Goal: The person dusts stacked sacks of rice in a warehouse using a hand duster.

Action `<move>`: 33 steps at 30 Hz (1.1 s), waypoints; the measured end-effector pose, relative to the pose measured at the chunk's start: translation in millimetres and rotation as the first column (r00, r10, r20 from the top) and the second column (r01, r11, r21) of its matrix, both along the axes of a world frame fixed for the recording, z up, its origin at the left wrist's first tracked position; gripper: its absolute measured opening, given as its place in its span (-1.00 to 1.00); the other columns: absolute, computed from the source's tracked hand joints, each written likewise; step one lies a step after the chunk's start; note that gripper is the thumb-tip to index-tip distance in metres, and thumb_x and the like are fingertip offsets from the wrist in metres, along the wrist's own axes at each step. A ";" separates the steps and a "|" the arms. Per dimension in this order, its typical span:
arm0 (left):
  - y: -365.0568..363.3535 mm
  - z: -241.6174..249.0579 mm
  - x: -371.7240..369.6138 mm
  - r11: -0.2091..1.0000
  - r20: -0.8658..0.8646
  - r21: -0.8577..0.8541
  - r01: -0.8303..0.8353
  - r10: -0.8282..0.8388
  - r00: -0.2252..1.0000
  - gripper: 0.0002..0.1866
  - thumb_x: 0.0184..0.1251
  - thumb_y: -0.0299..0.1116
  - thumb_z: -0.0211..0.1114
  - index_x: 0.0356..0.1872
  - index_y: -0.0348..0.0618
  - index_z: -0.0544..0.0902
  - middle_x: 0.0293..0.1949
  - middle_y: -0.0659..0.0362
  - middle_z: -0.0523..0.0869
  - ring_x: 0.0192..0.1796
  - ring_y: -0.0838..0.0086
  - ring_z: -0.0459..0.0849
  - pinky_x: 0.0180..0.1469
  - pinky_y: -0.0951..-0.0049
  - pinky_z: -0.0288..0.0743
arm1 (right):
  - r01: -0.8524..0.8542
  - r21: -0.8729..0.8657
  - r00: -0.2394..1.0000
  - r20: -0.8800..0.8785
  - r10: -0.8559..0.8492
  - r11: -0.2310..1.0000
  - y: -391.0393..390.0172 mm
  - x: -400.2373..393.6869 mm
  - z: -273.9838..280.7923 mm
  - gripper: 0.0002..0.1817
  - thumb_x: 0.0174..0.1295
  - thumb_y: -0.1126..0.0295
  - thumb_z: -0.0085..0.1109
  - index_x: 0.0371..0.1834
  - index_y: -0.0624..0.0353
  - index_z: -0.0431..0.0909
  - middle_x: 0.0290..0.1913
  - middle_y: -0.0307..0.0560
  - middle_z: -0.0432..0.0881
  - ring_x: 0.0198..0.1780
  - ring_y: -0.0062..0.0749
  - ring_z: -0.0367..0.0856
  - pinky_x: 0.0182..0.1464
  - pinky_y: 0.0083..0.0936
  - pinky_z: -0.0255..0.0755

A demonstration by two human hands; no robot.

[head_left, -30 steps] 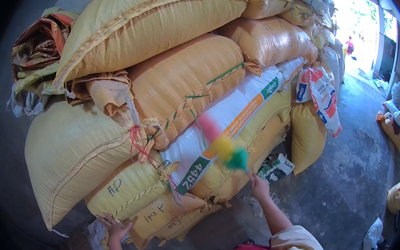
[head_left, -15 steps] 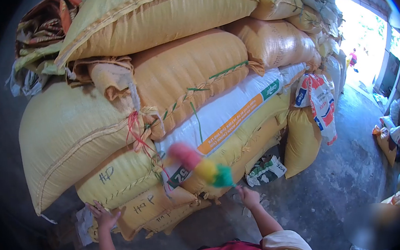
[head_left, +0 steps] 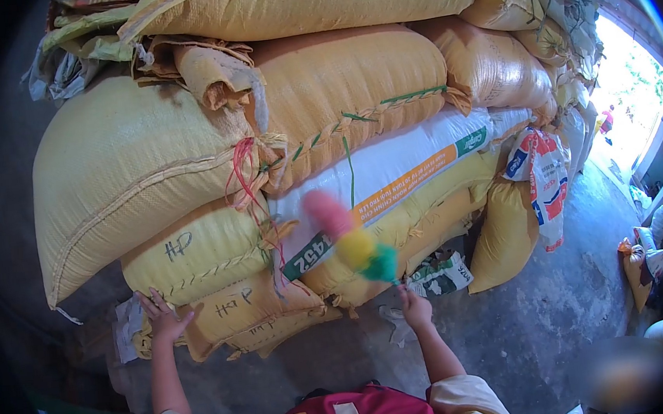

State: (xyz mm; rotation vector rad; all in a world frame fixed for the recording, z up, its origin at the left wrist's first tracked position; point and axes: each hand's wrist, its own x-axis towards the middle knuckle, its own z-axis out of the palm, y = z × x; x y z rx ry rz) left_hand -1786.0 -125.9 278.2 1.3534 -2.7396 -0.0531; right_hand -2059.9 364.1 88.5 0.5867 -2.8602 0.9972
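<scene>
Duster [head_left: 355, 245], apparently mid-sweep over white sack [head_left: 390, 159]; right hand [head_left: 416, 309] clamped on handle [head_left: 397, 282]; left hand [head_left: 165, 323] spread, lower left; sweep needs clearance.

Just beyond the right grip [head_left: 417, 309], the pink, yellow and green duster [head_left: 356, 248] looks fluffy and matt. Farther off, the long white printed sack [head_left: 390, 161] looks like smooth, slightly glossy plastic; the plump orange sack [head_left: 344, 74], woven, ribbed.

Bright daylight fills an opening [head_left: 632, 66] at the right, with greenery outside. The grey floor [head_left: 545, 295] looks scuffed, with pale marks, and is shadowed at the left.
</scene>
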 end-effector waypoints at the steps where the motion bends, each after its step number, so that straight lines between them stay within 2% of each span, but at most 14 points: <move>1: 1.0 -0.5 -0.6 1.000 -0.002 -0.002 0.008 -0.008 1.000 0.33 -0.19 0.14 0.38 0.28 -0.23 -0.50 0.26 -0.24 -0.67 0.36 -0.10 -0.56 0.35 0.09 -0.24 | 0.210 -0.142 0.977 0.003 -0.211 0.967 3.2 -7.9 -9.7 -0.58 0.27 0.07 -0.16 -0.51 0.21 0.43 -0.56 0.21 0.48 -0.46 0.08 0.48 -0.44 -0.19 0.29; 3: 1.0 0.6 -0.3 1.000 0.007 -0.004 -0.025 0.025 1.000 0.34 -0.22 0.13 0.40 0.29 -0.18 -0.52 0.26 -0.22 -0.66 0.36 -0.08 -0.56 0.37 0.18 -0.21 | 0.429 -0.293 0.899 0.045 -0.436 0.854 11.5 -27.0 -24.2 -0.56 0.27 0.06 -0.16 -0.53 0.22 0.42 -0.59 0.20 0.46 -0.52 0.02 0.49 -0.45 -0.20 0.28; 5: -3.9 -5.3 0.2 1.000 -0.021 -0.024 0.004 -0.004 1.000 0.35 -0.22 0.13 0.40 0.28 -0.16 -0.54 0.26 -0.22 -0.66 0.36 -0.08 -0.54 0.37 0.21 -0.20 | 0.709 -0.442 0.696 0.567 -0.441 0.550 27.2 -50.6 -21.8 -0.56 0.28 0.08 -0.16 -0.49 0.27 0.44 -0.64 0.17 0.41 -0.58 -0.18 0.44 -0.44 -0.24 0.29; 6: -6.2 -10.4 2.0 0.999 -0.046 -0.031 0.008 -0.009 0.999 0.36 -0.23 0.13 0.41 0.28 -0.14 -0.55 0.27 -0.21 -0.66 0.37 -0.07 -0.53 0.37 0.25 -0.19 | 0.724 -0.441 0.682 0.571 -0.457 0.531 30.4 -44.7 -18.5 -0.56 0.28 0.08 -0.16 -0.49 0.27 0.44 -0.64 0.17 0.41 -0.58 -0.18 0.44 -0.44 -0.24 0.29; 8: -10.7 -17.1 2.2 0.999 -0.087 -0.031 0.035 -0.038 0.995 0.37 -0.25 0.12 0.42 0.28 -0.10 -0.56 0.27 -0.20 -0.67 0.37 -0.07 -0.51 0.37 0.25 -0.15 | 0.405 -0.604 0.902 0.142 -0.408 0.686 26.9 -26.8 -1.4 -0.53 0.29 0.07 -0.17 -0.52 0.31 0.41 -0.67 0.13 0.35 -0.58 -0.36 0.37 -0.44 -0.27 0.29; 10: -7.8 -11.8 1.2 0.998 -0.069 -0.064 0.026 -0.031 0.997 0.36 -0.24 0.10 0.43 0.28 -0.07 -0.57 0.27 -0.19 -0.68 0.37 -0.08 -0.50 0.36 0.22 -0.13 | 0.311 -0.511 0.937 0.023 -0.348 0.801 29.4 -9.4 15.4 -0.56 0.28 0.08 -0.17 -0.51 0.27 0.42 -0.66 0.17 0.39 -0.58 -0.19 0.45 -0.44 -0.23 0.30; 12: 11.8 6.9 -3.8 0.999 -0.020 0.026 -0.021 0.021 1.000 0.32 -0.18 0.07 0.40 0.28 0.01 -0.58 0.26 -0.18 -0.69 0.37 -0.08 -0.50 0.36 0.12 -0.16 | 0.091 -0.023 0.994 0.064 -0.090 0.996 34.8 -0.8 39.4 -0.58 0.25 0.05 -0.17 -0.45 0.21 0.44 -0.49 0.20 0.54 -0.36 0.11 0.53 -0.31 -0.13 0.36; 14: 40.6 22.5 -14.2 0.990 0.022 0.041 -0.132 0.131 0.991 0.21 -0.06 0.02 0.34 0.30 0.06 -0.54 0.28 -0.22 -0.61 0.36 -0.14 -0.48 0.34 0.00 -0.19 | 0.123 0.015 0.986 0.109 -0.124 0.992 37.6 -9.6 43.3 -0.61 0.24 0.06 -0.18 -0.43 0.17 0.44 -0.44 0.20 0.55 -0.30 0.14 0.52 -0.26 -0.05 0.36; 16: 57.6 14.1 -20.4 0.994 -0.101 0.031 -0.105 0.107 0.989 0.15 -0.01 -0.01 0.31 0.32 0.07 -0.48 0.30 -0.25 -0.54 0.35 -0.17 -0.48 0.33 -0.03 -0.19 | 0.384 -0.190 0.923 0.095 -0.372 0.904 37.1 -32.2 30.2 -0.58 0.28 0.08 -0.21 -0.45 0.20 0.48 -0.51 0.22 0.52 -0.39 0.14 0.50 -0.34 -0.13 0.34; 20: 90.4 10.2 -34.7 0.998 -0.374 0.034 0.048 -0.032 0.927 -0.01 0.11 -0.08 0.24 0.36 0.05 -0.32 0.31 -0.34 -0.35 0.33 -0.24 -0.47 0.32 -0.07 -0.22 | 0.641 -0.267 0.733 0.492 -0.470 0.720 38.8 -61.1 33.5 -0.45 0.29 -0.05 -0.31 -0.35 0.24 0.50 -0.37 0.25 0.55 -0.22 0.16 0.51 -0.20 -0.12 0.35; 25: 142.0 36.8 -55.4 0.922 -0.312 0.073 0.381 -0.342 0.886 -0.21 0.09 -0.14 0.24 0.32 -0.08 0.07 0.37 -0.12 -0.22 0.39 -0.09 -0.31 0.33 0.00 -0.18 | 0.495 -0.414 0.869 0.259 -0.422 0.764 32.7 -11.5 29.2 -0.53 0.31 0.08 -0.23 -0.35 0.31 0.49 -0.44 0.17 0.54 -0.31 0.03 0.53 -0.22 -0.26 0.36; 29: 162.7 25.0 -94.3 0.777 -0.359 0.079 0.624 -0.562 0.745 -0.19 0.08 -0.15 0.25 0.32 -0.13 0.04 0.37 -0.13 -0.15 0.40 -0.06 -0.26 0.34 0.06 -0.20 | 0.270 -0.425 0.963 0.112 -0.246 0.864 23.8 18.2 47.8 -0.66 0.29 0.21 -0.16 -0.34 0.28 0.50 -0.44 0.08 0.54 -0.35 -0.05 0.55 -0.22 -0.37 0.37; 31: 166.4 9.9 -129.9 0.582 -0.587 0.111 0.805 -0.615 0.526 -0.16 0.09 -0.15 0.23 0.33 -0.16 -0.03 0.36 -0.15 -0.12 0.40 -0.03 -0.22 0.35 0.10 -0.21 | 0.152 -0.397 0.987 0.023 -0.156 0.905 15.1 14.4 52.4 -0.68 0.27 0.21 -0.13 -0.33 0.24 0.51 -0.43 0.06 0.55 -0.34 -0.05 0.55 -0.24 -0.36 0.39; 33: 170.1 1.1 -160.1 0.595 -0.601 0.042 0.803 -0.627 0.496 -0.15 0.10 -0.15 0.22 0.34 -0.17 -0.06 0.35 -0.15 -0.10 0.40 -0.03 -0.20 0.35 0.10 -0.21 | 0.040 -0.360 0.995 -0.071 -0.070 0.932 2.2 4.4 67.6 -0.71 0.25 0.20 -0.10 -0.32 0.20 0.52 -0.42 0.04 0.55 -0.34 -0.06 0.55 -0.27 -0.34 0.41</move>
